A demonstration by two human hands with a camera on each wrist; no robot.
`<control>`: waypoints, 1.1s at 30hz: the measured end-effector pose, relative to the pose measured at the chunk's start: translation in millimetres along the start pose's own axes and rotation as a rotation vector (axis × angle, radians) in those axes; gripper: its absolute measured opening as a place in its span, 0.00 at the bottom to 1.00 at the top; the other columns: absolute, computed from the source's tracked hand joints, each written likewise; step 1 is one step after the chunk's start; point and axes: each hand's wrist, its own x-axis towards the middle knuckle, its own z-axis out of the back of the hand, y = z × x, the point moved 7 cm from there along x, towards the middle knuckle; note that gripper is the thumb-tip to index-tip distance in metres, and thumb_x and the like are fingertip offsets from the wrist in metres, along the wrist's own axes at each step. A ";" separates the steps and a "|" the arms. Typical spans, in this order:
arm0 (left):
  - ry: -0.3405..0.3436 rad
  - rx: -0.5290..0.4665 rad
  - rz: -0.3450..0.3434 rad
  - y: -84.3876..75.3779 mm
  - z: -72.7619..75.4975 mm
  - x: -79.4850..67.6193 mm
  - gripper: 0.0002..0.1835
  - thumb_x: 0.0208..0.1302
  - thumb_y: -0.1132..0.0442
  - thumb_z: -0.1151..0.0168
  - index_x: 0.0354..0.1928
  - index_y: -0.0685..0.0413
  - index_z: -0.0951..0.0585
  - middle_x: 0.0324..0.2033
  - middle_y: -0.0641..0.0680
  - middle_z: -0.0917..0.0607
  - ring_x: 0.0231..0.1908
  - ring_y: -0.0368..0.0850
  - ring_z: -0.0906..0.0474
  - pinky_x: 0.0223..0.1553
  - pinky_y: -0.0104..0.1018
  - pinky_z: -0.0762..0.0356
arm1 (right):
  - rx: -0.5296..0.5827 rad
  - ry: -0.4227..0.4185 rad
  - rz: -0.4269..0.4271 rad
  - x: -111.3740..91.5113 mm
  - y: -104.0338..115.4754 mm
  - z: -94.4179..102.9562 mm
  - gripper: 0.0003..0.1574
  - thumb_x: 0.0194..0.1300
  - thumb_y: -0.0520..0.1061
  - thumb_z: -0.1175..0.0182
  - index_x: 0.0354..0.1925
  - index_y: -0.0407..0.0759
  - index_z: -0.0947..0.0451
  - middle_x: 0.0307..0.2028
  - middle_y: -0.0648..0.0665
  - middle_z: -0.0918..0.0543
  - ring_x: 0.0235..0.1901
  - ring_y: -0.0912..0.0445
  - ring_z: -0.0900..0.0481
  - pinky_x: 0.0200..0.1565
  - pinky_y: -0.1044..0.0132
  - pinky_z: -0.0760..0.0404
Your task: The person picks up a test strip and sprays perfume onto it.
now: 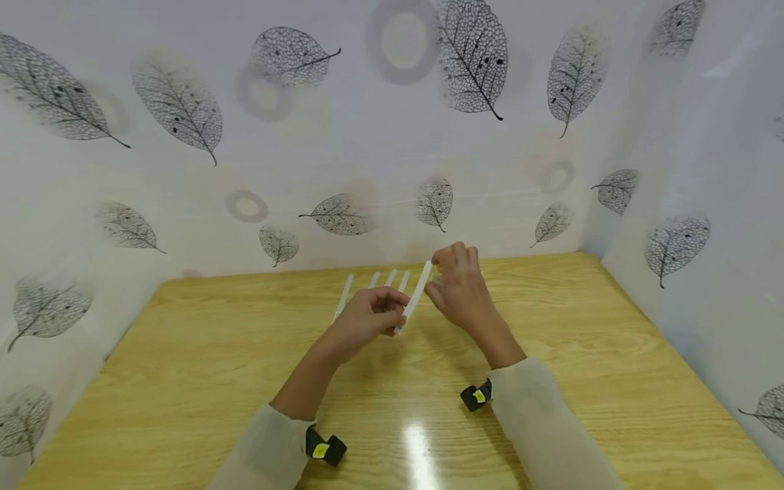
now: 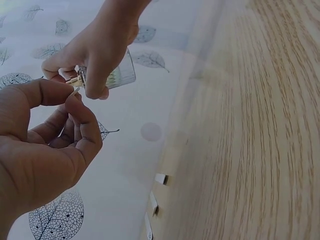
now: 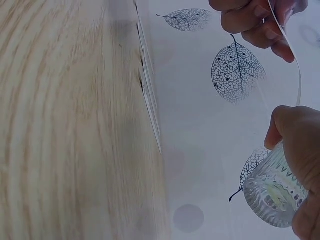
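Observation:
My left hand point(image 1: 365, 318) pinches one end of a white paper test strip point(image 1: 419, 287) between thumb and fingertips. The strip slants up toward my right hand point(image 1: 463, 287) and bows slightly in the right wrist view. A clear ribbed glass perfume bottle point(image 3: 274, 189) is gripped in my right hand, its base pointing away from the strip. In the left wrist view the gold spray neck point(image 2: 75, 81) of the bottle faces the strip, close to the left fingertips. Fingers of my right hand hide the bottle's top and most of it in the head view.
More white paper strips point(image 1: 344, 297) lie side by side on the wooden table point(image 1: 214, 367), beyond and left of my left hand. Behind the table's far edge hangs a white leaf-print sheet point(image 1: 380, 150), which also runs along both sides.

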 end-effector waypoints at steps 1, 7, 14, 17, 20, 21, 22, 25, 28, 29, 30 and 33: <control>0.000 -0.005 0.001 -0.3 0.2 -0.5 0.12 0.71 0.68 0.40 0.54 0.63 0.20 0.36 0.53 0.21 0.35 0.45 0.24 0.41 0.40 0.20 | -0.003 0.004 0.002 0.3 0.5 -0.7 0.28 0.56 0.33 0.31 0.47 0.39 0.38 0.40 0.37 0.34 0.37 0.43 0.40 0.41 0.50 0.39; -0.002 -0.016 0.010 -2.0 0.5 -2.9 0.12 0.71 0.69 0.40 0.53 0.63 0.20 0.36 0.52 0.22 0.35 0.44 0.25 0.43 0.45 0.20 | -0.033 0.007 0.012 0.8 1.3 -2.5 0.27 0.57 0.34 0.31 0.47 0.39 0.38 0.39 0.37 0.34 0.36 0.44 0.41 0.41 0.50 0.40; 0.011 -0.024 0.001 -3.0 0.2 -4.3 0.12 0.72 0.68 0.39 0.54 0.64 0.20 0.37 0.52 0.22 0.35 0.45 0.24 0.43 0.44 0.20 | -0.049 -0.007 0.015 1.2 0.3 -1.7 0.25 0.57 0.33 0.33 0.45 0.37 0.37 0.38 0.37 0.34 0.36 0.44 0.41 0.42 0.49 0.40; 0.011 -0.021 0.005 -2.6 0.0 -4.3 0.13 0.72 0.68 0.39 0.55 0.64 0.21 0.38 0.52 0.22 0.36 0.45 0.24 0.44 0.45 0.20 | -0.048 -0.009 0.014 1.1 0.7 -0.7 0.24 0.58 0.34 0.34 0.46 0.38 0.38 0.38 0.37 0.34 0.36 0.44 0.41 0.41 0.50 0.40; 0.005 -0.020 0.016 -2.4 -0.2 -4.1 0.13 0.71 0.68 0.39 0.55 0.63 0.20 0.38 0.52 0.22 0.36 0.45 0.23 0.45 0.47 0.20 | -0.043 -0.016 0.016 1.3 1.6 0.7 0.25 0.58 0.34 0.34 0.47 0.37 0.38 0.38 0.37 0.34 0.36 0.43 0.41 0.41 0.50 0.40; 0.003 -0.019 0.018 -2.6 -0.3 -4.2 0.13 0.71 0.68 0.39 0.55 0.63 0.20 0.38 0.52 0.22 0.36 0.45 0.23 0.45 0.46 0.19 | -0.043 -0.016 0.015 1.3 1.8 0.9 0.25 0.58 0.34 0.34 0.47 0.37 0.38 0.39 0.37 0.34 0.36 0.43 0.41 0.41 0.50 0.40; 0.002 -0.019 0.020 -3.1 -0.5 -4.3 0.12 0.71 0.68 0.39 0.54 0.63 0.20 0.38 0.52 0.22 0.36 0.45 0.23 0.45 0.47 0.19 | -0.043 -0.015 0.013 1.3 1.8 0.9 0.25 0.58 0.34 0.34 0.47 0.37 0.38 0.39 0.36 0.34 0.36 0.43 0.41 0.41 0.50 0.40; 0.003 -0.022 0.021 -3.8 -0.9 -4.3 0.12 0.71 0.69 0.39 0.54 0.62 0.20 0.38 0.52 0.22 0.36 0.45 0.23 0.43 0.44 0.20 | -0.039 -0.010 0.004 1.0 1.3 0.6 0.25 0.58 0.33 0.34 0.48 0.36 0.38 0.39 0.36 0.33 0.36 0.43 0.41 0.42 0.50 0.39; 0.006 -0.025 0.018 -4.6 -1.2 -4.1 0.12 0.71 0.69 0.39 0.54 0.62 0.20 0.38 0.52 0.22 0.35 0.44 0.23 0.42 0.43 0.20 | -0.024 -0.005 -0.017 0.6 0.6 0.0 0.24 0.57 0.33 0.35 0.47 0.36 0.37 0.39 0.36 0.33 0.37 0.43 0.40 0.42 0.50 0.38; 0.007 -0.026 0.019 -4.6 -1.2 -4.0 0.12 0.71 0.69 0.39 0.54 0.63 0.20 0.38 0.52 0.22 0.35 0.44 0.23 0.43 0.43 0.20 | -0.017 -0.003 -0.025 0.5 0.3 -0.2 0.24 0.57 0.33 0.35 0.47 0.35 0.37 0.39 0.36 0.33 0.37 0.43 0.40 0.42 0.50 0.38; 0.008 -0.027 0.019 -4.9 -1.3 -3.9 0.12 0.71 0.69 0.40 0.54 0.63 0.20 0.37 0.52 0.22 0.35 0.44 0.23 0.43 0.43 0.20 | -0.010 -0.002 -0.033 0.4 0.0 -0.5 0.24 0.57 0.33 0.35 0.47 0.35 0.37 0.39 0.36 0.33 0.37 0.43 0.40 0.42 0.51 0.38; 0.010 -0.031 0.022 -4.0 -0.9 -3.2 0.11 0.71 0.69 0.39 0.53 0.62 0.20 0.37 0.52 0.22 0.35 0.44 0.24 0.43 0.46 0.20 | 0.000 0.001 -0.056 0.2 -0.6 -1.0 0.23 0.57 0.32 0.36 0.46 0.35 0.37 0.39 0.37 0.33 0.37 0.44 0.40 0.41 0.52 0.38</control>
